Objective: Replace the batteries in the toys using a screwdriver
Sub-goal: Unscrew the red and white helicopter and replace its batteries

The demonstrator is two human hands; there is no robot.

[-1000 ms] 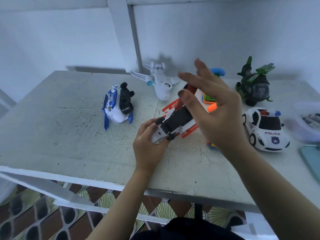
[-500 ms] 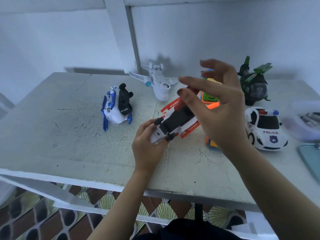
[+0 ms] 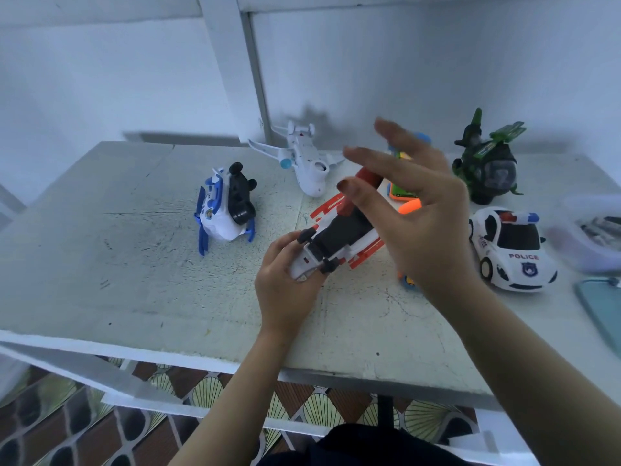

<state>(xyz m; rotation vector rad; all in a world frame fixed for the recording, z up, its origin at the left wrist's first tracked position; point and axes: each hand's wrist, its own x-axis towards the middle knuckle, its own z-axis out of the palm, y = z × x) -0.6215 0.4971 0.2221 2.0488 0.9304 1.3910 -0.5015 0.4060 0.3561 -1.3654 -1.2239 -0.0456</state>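
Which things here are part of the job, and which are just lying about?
In use: red and white toy vehicle, red screwdriver, left hand, right hand.
Lying about: white toy aeroplane, blue and white toy, green toy helicopter, white police car.

We look down on a pale, scuffed desk (image 3: 134, 264), bare white wall (image 3: 100, 79) behind it, white upright post (image 3: 228, 62), white rails (image 3: 84, 368) underneath, brown fan-patterned floor tiles (image 3: 67, 438), cool bluish light around us
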